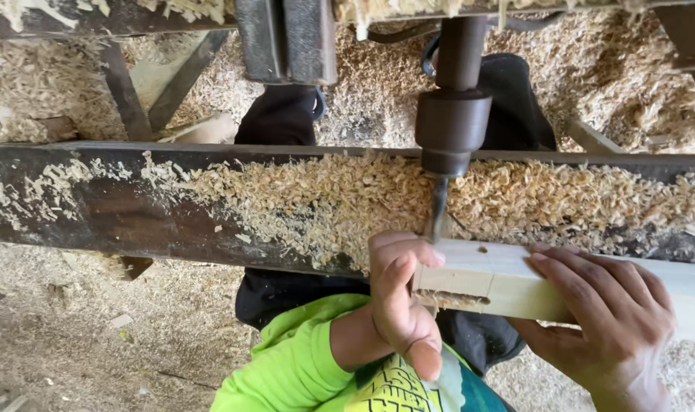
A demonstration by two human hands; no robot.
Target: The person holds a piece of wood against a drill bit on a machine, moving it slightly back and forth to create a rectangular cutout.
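Note:
A pale wooden bar (507, 278) lies along the dark machine bed (95, 198), with a rough slot cut in its near side by the left end. My left hand (401, 305) grips that left end, thumb over the top. My right hand (607, 313) clasps the bar further right, fingers spread across its top face. A dark drill bit (437, 210) hangs from a heavy black chuck (453, 126) and its tip meets the bar's top edge just right of my left thumb.
Thick wood shavings (309, 198) cover the machine bed and the floor behind it. Dark metal frame bars (126, 91) cross the upper left. Black trousers and a bright green sleeve (294, 358) show below the bed.

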